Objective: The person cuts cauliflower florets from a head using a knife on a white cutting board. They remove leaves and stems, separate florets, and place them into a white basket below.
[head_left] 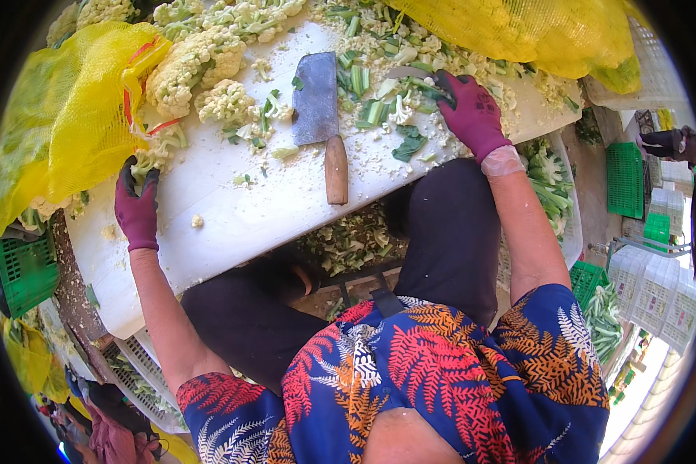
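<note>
My left hand (137,209), in a purple glove with dark fingertips, grips a cauliflower piece (161,149) beside the mouth of a yellow mesh bag (78,110). Across the white board, my right hand (472,113), gloved alike, holds a small knife with a curved blade (410,72); its handle is hidden by the fingers. Cut stems and leaves (376,111) lie around that blade. Between my hands rests a cleaver (316,98), its wooden handle (336,171) pointing towards me. Larger cauliflower heads (191,69) sit beyond my left hand.
The white board (209,191) spans the space above my knees. A second yellow mesh bag (528,32) lies over its far right part. Trimmings fill a white crate (548,180) at right. Green crates (623,180) and stacked white crates (649,284) stand farther right. Other people are in the background.
</note>
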Demonstrator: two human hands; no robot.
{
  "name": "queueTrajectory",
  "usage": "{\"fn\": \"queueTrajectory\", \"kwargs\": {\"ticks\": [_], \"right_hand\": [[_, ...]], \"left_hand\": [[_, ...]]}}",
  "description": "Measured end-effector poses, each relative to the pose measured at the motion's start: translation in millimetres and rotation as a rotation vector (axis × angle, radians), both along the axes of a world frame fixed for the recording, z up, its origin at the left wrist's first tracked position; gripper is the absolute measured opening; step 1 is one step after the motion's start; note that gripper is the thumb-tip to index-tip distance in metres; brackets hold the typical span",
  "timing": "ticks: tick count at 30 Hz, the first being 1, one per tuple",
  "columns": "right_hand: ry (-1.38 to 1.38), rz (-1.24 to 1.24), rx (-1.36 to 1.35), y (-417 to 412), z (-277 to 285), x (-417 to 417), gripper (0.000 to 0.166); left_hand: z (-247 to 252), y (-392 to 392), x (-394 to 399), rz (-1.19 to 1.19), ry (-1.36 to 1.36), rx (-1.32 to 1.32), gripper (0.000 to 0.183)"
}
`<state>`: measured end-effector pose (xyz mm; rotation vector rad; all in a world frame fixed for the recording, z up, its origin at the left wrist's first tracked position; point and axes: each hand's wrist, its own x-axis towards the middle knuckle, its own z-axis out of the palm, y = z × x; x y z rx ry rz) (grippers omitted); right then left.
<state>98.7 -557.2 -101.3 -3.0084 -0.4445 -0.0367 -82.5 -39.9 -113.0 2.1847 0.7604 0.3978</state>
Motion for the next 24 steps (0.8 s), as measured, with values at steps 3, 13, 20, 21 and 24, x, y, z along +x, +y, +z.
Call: {"fn": "queueTrajectory", "kwargs": {"ticks": [3,13,20,21,24], "right_hand": [[-0.116,0.063,-0.122,2.6,-3.1,11.2,0.052],[-0.019,0.115,-0.251,-34.3,-13.9,46.4,0.058],[0.103,0.163,-0.001,-43.8,-8.3,68.8,0.037],[0.254,0.103,0.142,-48.2,-11.6,73.8,0.033],[0.507,0.098,0.581,-65.4,-18.7,87.6,0.026]], "left_hand": [[-40.5,48.1,-26.0,-0.053,-0.202,0.081,0.047],[-19.2,47.5,-89.8,-0.024,-0.274,-0.032,0.036],[-7.8,23.9,-101.2,0.075,-0.293,-0.250,0.031],[-7.2,25.8,-103.2,0.088,-0.259,-0.219,0.030],[-2.2,22.6,-105.0,0.062,-0.097,0.137,0.029]]}}
